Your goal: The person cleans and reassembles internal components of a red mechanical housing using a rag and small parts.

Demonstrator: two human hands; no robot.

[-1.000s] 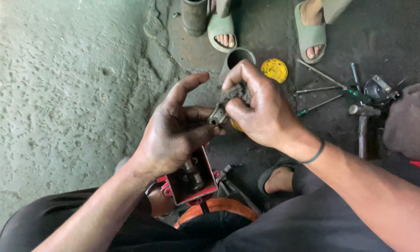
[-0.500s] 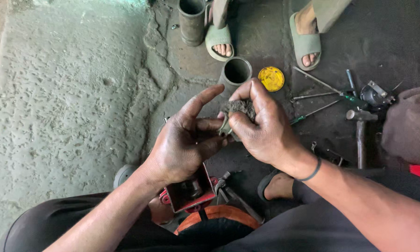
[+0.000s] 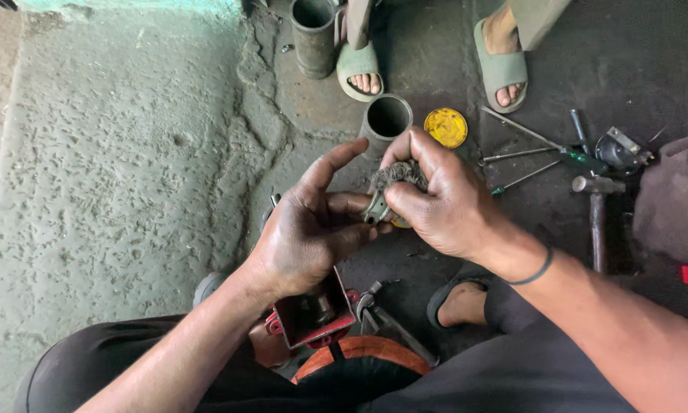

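My left hand (image 3: 313,229) and my right hand (image 3: 443,203) meet over the dark floor, both grimy. Between them is a small grey metal part (image 3: 377,206), pinched by my left thumb and fingers. My right hand presses a wad of dark greasy rag (image 3: 397,174) against the part's top. A bit of yellow shows just under the hands. A black band sits on my right wrist. Below my left wrist stands a red and black metal machine part (image 3: 313,317) between my knees.
Two grey metal cylinders (image 3: 387,121) (image 3: 313,34) stand ahead, beside a yellow round lid (image 3: 445,127). Screwdrivers and rods (image 3: 527,153) and a hammer (image 3: 596,218) lie at the right. Another person's feet in green sandals (image 3: 500,65) are at the top. Rough concrete spreads left.
The view has drifted so the hands sit lower in frame. My right hand has turned the rag over the part, and my left fingers have curled closer around it.
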